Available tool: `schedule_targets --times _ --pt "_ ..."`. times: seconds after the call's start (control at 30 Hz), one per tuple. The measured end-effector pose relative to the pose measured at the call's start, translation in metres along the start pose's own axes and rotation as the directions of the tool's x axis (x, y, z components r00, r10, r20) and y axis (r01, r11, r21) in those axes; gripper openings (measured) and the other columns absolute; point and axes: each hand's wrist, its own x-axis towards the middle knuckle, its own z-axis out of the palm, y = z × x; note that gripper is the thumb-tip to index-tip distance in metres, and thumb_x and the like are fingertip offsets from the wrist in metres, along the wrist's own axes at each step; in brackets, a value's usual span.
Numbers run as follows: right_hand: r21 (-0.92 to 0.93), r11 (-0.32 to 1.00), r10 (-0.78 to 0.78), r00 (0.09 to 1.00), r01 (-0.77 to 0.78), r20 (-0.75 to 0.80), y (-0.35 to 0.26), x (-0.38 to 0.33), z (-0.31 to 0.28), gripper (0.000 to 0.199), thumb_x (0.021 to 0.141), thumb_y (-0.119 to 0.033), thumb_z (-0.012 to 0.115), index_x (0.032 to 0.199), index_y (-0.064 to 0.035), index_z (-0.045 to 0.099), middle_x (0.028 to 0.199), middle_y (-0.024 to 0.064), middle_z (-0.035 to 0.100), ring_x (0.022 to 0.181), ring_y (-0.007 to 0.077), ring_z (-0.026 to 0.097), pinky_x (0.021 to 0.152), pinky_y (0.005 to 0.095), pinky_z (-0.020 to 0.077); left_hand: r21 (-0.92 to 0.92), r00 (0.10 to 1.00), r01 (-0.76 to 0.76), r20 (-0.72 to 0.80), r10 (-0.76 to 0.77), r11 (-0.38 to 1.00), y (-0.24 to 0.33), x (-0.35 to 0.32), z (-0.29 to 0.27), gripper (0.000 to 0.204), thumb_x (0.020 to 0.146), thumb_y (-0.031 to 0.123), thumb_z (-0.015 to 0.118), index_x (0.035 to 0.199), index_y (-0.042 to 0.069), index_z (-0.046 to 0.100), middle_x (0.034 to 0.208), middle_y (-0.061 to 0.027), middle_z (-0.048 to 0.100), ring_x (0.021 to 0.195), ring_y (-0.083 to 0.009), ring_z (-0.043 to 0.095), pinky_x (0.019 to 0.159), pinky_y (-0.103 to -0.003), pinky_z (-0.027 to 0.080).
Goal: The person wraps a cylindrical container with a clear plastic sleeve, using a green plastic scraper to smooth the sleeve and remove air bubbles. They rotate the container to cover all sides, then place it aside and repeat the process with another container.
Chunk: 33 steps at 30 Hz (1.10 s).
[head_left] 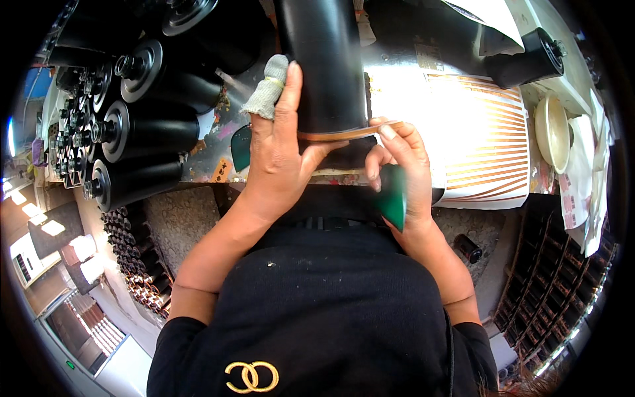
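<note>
Your black canister (324, 66) stands out at 12 o'clock on the worktop (204, 162), with a brown strip (344, 135) across its near end; what it holds can't be told. Your left hand (274, 142), at 11 o'clock, is spread out against it, index finger along its side, thumb by the strip, a grey knit cover (268, 89) on another finger. Your right hand (405, 155), at 2 o'clock, pinches the strip's end, with a green scraper (395, 198) tucked in the palm. Beyond that hand lies a striped sheet (486, 155). Between 2 and 3 o'clock you have a cream bowl (552, 132), tipped on its side. More black canisters (149, 129) lie stacked at 10 o'clock, necks outward. At 4 o'clock, below the worktop, a rack (554, 281) holds rows too dark to identify.
</note>
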Motion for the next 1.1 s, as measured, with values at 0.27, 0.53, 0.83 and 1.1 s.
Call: schedule_targets --times 0.27,0.53,0.83,1.1 --pt "-0.085 0.996 -0.025 0.999 0.028 0.033 0.003 -0.004 0.004 0.012 0.087 -0.007 0.068 0.095 -0.0050 0.060 0.078 0.0021 0.057 0.054 0.0072 0.051 0.048 0.0188 0.0399 -0.698 0.923 0.380 0.332 -0.196 0.607 -0.013 -0.001 -0.008 0.098 0.078 0.006 0.076 0.151 0.006 0.012 0.147 -0.0219 0.031 0.136 -0.0313 0.036 0.112 -0.043 0.030" --pt "-0.097 0.994 -0.055 0.998 0.057 0.020 0.004 0.000 0.002 0.013 0.088 -0.009 0.068 0.095 -0.0060 0.058 0.077 0.0017 0.057 0.054 0.0074 0.051 0.047 0.0189 0.0393 -0.771 0.834 0.517 0.357 -0.421 0.371 0.007 0.006 -0.004 0.095 0.078 0.012 0.078 0.148 0.000 0.015 0.143 -0.0246 0.031 0.136 -0.0320 0.033 0.112 -0.043 0.028" --pt "-0.067 0.998 0.014 0.999 -0.012 0.037 0.001 0.001 -0.001 0.014 0.089 -0.011 0.067 0.097 -0.0076 0.056 0.076 0.0014 0.057 0.052 0.0071 0.052 0.044 0.0189 0.0372 0.154 0.993 -0.098 0.076 0.087 0.983 0.015 0.008 -0.003 0.087 0.070 0.012 0.083 0.144 0.007 0.038 0.150 -0.0202 0.029 0.134 -0.0330 0.037 0.109 -0.040 0.034" --pt "-0.198 0.980 -0.016 0.998 0.027 0.056 -0.009 0.008 -0.007 0.028 0.091 -0.016 0.065 0.112 0.0000 0.057 0.078 0.0036 0.057 0.054 0.0073 0.052 0.047 0.0186 0.0386 -0.282 0.986 0.143 0.123 -0.112 0.949 -0.013 -0.010 0.000 0.076 0.085 0.003 0.068 0.149 0.007 0.027 0.147 -0.0126 0.036 0.129 -0.0233 0.045 0.101 -0.033 0.045"
